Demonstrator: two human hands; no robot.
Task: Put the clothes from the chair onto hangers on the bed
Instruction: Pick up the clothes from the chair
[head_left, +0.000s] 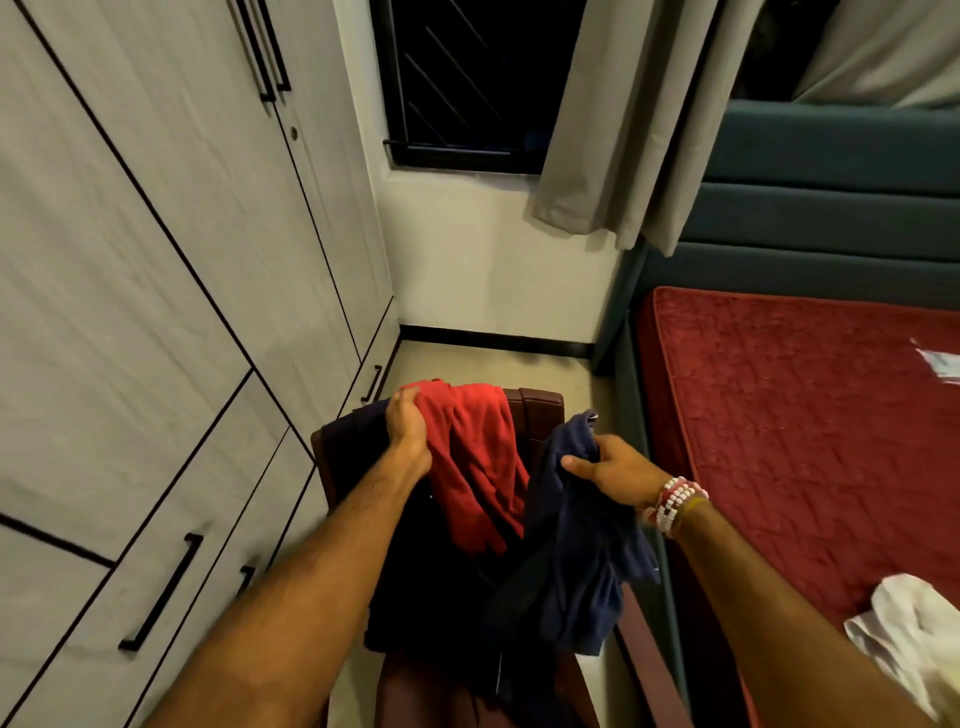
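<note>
L hand (408, 423): fingers curled round top edge of red top (478, 457), which is draped over chair (540, 408) back.
Dark pile (431, 571): on seat; prob. several pieces, too dim to tell apart.
R hand (608, 467): grips navy top (571, 545), hanging beside chair.
Handling: soft, light, floppy; take by collar/shoulders.
Bed (779, 441): far right, no hangers in view.

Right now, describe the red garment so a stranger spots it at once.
Between the pale grey wardrobe and the red-covered bed stands a dark brown chair. Over its backrest hangs the red cloth garment, its top held by the left hand. Its neighbours are a navy garment and black clothes.
</note>
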